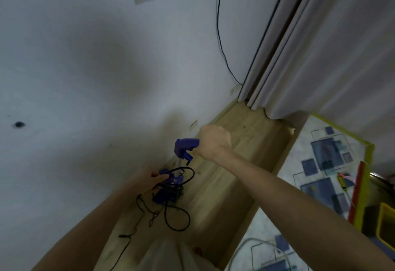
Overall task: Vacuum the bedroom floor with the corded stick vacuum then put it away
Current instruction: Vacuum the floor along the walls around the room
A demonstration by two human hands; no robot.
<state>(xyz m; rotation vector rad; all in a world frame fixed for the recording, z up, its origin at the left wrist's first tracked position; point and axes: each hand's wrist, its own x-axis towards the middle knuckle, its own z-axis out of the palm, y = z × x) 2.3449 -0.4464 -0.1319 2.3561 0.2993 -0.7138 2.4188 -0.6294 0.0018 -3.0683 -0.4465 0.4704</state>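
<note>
The blue stick vacuum stands close to the white wall, seen from above. My right hand [213, 142] is closed around its blue handle [184, 148]. Below the handle the blue vacuum body [165, 189] carries the black power cord [177, 217], which hangs in loose loops. My left hand [149, 179] touches the cord and the body near the top of the loops, fingers curled on the cord. The lower part of the vacuum is hidden by blur and a pale garment at the bottom edge.
A strip of light wooden floor [230, 164] runs along the white wall [85, 78]. Grey curtains [320, 46] hang at the upper right. A patterned blue-and-white mat [320, 174] with a yellow edge lies on the right. A thin black cable [220, 35] runs down the wall.
</note>
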